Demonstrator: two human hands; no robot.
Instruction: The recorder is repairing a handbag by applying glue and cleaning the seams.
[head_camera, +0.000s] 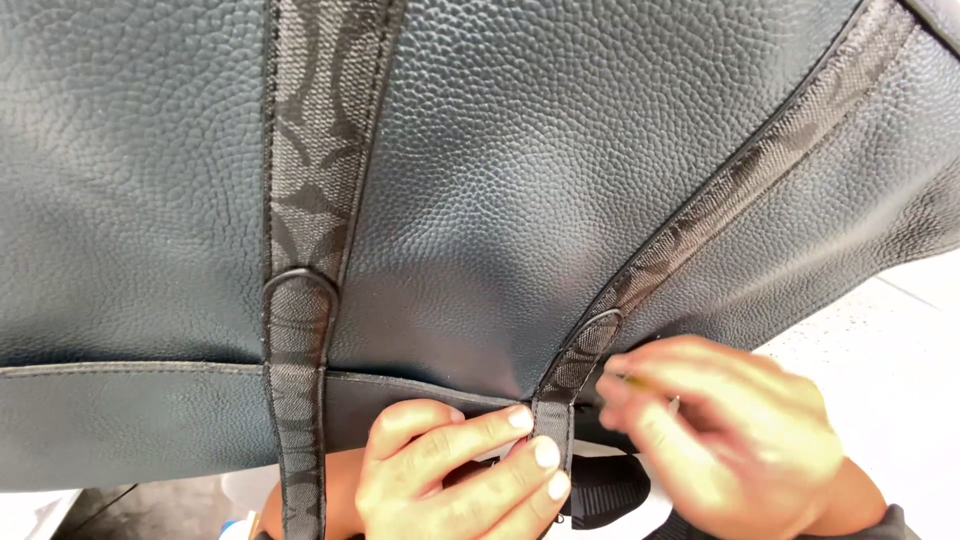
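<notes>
Pinching the right strap (590, 345) at the bag's (500, 180) lower seam, the left hand (455, 475) steadied it while the blurred right hand (725, 440) gripped a thin tool there; work looked unfinished, left strap (298, 330) untouched.

It looked like a bag-making or leather-goods workshop, for a large dark pebbled-leather bag (520, 170) with patterned grey straps (310, 150) filled the view above a white speckled worktop (890, 350), with black webbing (605, 490) lying beneath it.
</notes>
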